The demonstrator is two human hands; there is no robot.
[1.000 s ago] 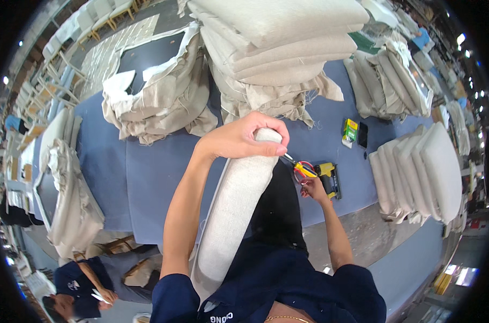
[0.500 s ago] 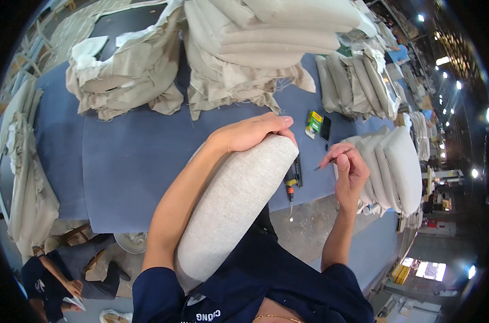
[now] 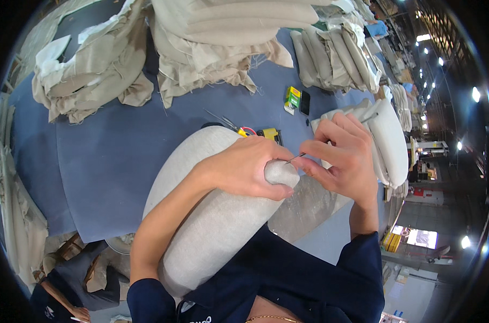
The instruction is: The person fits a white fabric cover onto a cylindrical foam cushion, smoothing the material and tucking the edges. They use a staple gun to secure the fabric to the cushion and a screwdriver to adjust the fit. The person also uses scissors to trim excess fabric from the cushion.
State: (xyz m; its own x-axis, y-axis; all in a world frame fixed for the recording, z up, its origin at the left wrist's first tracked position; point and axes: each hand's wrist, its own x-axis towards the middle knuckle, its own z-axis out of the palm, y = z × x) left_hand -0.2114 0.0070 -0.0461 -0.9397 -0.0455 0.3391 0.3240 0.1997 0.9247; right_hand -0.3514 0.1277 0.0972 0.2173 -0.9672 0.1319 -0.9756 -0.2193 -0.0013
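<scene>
A light grey fabric-covered cushion (image 3: 217, 237) lies slantwise against my body, under my left forearm. My left hand (image 3: 239, 167) is closed around its narrow far corner, thumb on the near side and fingers over the top. In my right hand (image 3: 341, 156) is a thin metal pick (image 3: 294, 158), pinched between the fingers. Its fine tip meets the fabric at the corner, just beside my left fingers; whether it has gone through the cloth I cannot tell. A thin grey end also sticks out behind the right knuckles.
Beyond the cushion, scissors (image 3: 223, 119) and a yellow-and-black staple gun (image 3: 271, 134) lie on the blue table (image 3: 120, 161). A green-yellow box (image 3: 292, 100) and a black phone (image 3: 305, 102) lie farther back. Fabric covers (image 3: 101, 81) and cushions (image 3: 389, 140) stand stacked around. A co-worker (image 3: 67, 285) sits lower left.
My right hand has come left to the cushion's corner, bringing the pick's tip onto the fabric. My left hand now wraps the corner, and the cushion has turned to show its broad side.
</scene>
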